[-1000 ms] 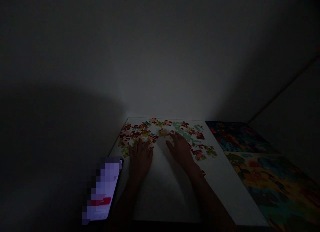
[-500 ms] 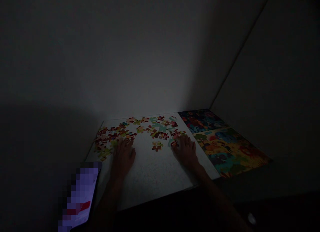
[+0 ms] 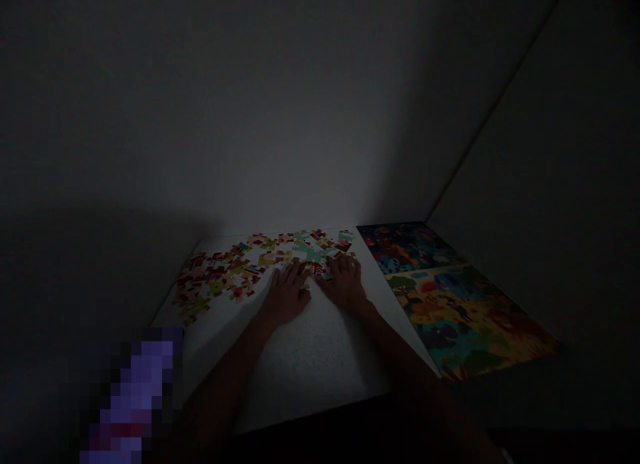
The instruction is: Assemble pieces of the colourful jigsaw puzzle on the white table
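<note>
A dim wall [image 3: 310, 117] fills most of the view, and below it a white table [image 3: 305, 364] lies in a pool of light. On the table's right side rests a large colourful picture sheet [image 3: 450, 297], running from the far edge toward the near corner. Across the far half of the table lie scattered puzzle pieces [image 3: 225, 274], thickest to the left and thinning toward the middle. At the near left a lit phone [image 3: 133, 401] lies beside the table's edge, its screen blurred.

Both forearms reach forward from the bottom of the view and converge near the middle of the far edge. The left hand [image 3: 287, 294] lies palm down, fingers stretched forward and slightly apart, its tips among the pieces. The right hand [image 3: 344, 281] lies just beside it, also palm down with fingers loosely curled onto a small cluster of pieces. In the dark I cannot tell whether either hand pinches a piece.
</note>
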A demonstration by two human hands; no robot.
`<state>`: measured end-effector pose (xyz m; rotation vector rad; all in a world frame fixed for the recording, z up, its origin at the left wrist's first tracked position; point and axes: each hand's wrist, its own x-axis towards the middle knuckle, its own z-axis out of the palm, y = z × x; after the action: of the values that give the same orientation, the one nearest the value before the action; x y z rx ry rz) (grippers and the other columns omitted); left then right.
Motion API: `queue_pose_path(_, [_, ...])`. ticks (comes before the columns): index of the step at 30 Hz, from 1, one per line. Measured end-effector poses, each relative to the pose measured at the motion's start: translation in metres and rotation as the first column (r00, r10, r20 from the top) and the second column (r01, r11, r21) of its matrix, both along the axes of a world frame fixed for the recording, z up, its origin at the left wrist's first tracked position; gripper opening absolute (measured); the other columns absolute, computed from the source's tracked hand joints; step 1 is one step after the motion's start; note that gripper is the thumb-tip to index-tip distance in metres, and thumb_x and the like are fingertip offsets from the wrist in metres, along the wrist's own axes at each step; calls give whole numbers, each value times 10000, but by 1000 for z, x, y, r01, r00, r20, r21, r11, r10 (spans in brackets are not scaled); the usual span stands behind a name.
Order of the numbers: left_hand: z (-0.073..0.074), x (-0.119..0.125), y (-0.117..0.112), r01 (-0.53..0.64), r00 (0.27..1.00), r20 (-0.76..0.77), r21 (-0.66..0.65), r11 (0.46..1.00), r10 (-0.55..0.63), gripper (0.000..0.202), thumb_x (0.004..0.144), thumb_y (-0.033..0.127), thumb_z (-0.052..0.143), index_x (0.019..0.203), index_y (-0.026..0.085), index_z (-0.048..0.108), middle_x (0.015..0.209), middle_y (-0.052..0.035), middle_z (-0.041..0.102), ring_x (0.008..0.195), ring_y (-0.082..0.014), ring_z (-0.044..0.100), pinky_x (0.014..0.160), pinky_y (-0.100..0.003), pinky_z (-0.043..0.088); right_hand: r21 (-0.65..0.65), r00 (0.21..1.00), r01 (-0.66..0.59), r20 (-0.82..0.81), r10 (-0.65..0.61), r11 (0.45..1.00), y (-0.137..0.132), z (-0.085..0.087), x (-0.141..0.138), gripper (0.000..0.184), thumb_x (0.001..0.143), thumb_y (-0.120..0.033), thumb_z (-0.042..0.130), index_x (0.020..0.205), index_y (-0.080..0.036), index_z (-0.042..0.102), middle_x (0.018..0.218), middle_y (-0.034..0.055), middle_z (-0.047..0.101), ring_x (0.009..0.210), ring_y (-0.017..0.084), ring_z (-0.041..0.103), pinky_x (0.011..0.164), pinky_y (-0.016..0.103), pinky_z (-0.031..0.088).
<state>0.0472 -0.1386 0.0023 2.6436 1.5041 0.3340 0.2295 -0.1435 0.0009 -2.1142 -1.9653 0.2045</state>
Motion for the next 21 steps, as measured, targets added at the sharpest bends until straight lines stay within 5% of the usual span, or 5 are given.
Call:
queue_pose_path(7, [-7, -1, 11, -186, 982, 13, 6, 982, 186, 517, 923, 275, 452, 1438, 245, 492, 1590, -91, 342, 1470, -328, 282, 1186, -585, 221, 20, 981, -186, -48, 187, 982, 21, -5, 1, 736, 907, -695, 438, 1482, -235, 444, 1599, 145, 310, 1497, 360, 187, 1188, 579, 68])
queue_pose_path(12, [-10, -2, 21, -319, 948, 31, 56, 946, 318, 469, 967, 350, 422, 1420, 270, 511, 1557, -98, 394, 1468, -340, 282, 1191, -597, 182, 107, 932, -252, -240, 271, 962, 32, -4, 12, 462, 1005, -485, 381, 1317, -243, 621, 1466, 83, 523, 1409, 239, 397, 1191, 478, 190])
queue_pose_path(16, [-11, -10, 26, -453, 891, 41, 42, 890, 452, 485, 965, 357, 417, 1427, 233, 497, 1549, -119, 407, 1452, -350, 310, 1181, -614, 189, 120, 968, -13, -247, 43, 993, 37, -4, 19, 402, 1003, -359, 382, 1265, -198, 640, 1470, 110, 509, 1411, 260, 380, 1181, 537, 182])
queue_pose_path(21, [-6, -19, 31, -437, 899, 27, 35, 899, 437, 444, 971, 310, 380, 1373, 216, 542, 1497, -120, 474, 1407, -321, 384, 1164, -572, 256, 28, 948, 296, -134, -290, 955, 34, -3, 32, 479, 992, -406, 418, 1401, -177, 516, 1560, 179, 362, 1451, 388, 261, 1137, 672, 109])
